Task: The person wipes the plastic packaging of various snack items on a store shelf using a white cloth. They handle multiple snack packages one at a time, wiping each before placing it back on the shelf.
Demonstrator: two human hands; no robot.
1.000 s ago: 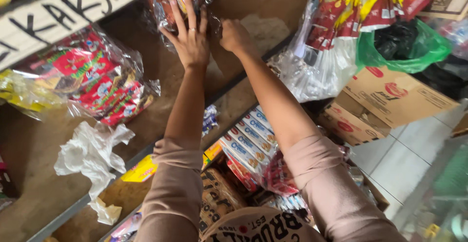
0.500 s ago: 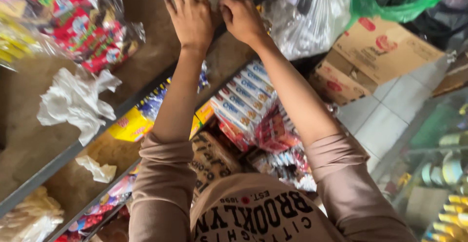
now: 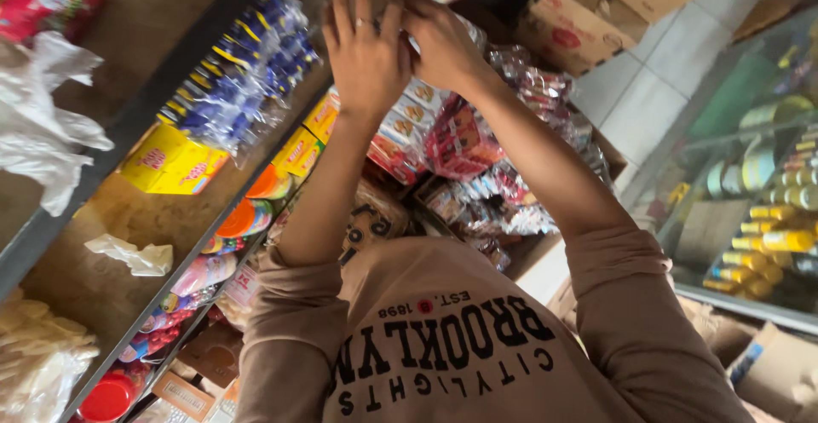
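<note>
Both hands raised w/ fingers spread: left hand [image 3: 366, 52] & right hand [image 3: 443, 44] are pressed side by side, apparently steadying something hidden; blue snack pack [image 3: 239, 74] hangs just left.

Small shop, snack-stocked shelves [image 3: 170, 133], cardboard cartons [image 3: 579, 23]

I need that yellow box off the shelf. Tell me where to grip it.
Grip the yellow box across its short ends, coming in from the open shelf front. It lies flat, its broad face showing, beside the blue packets.
</note>
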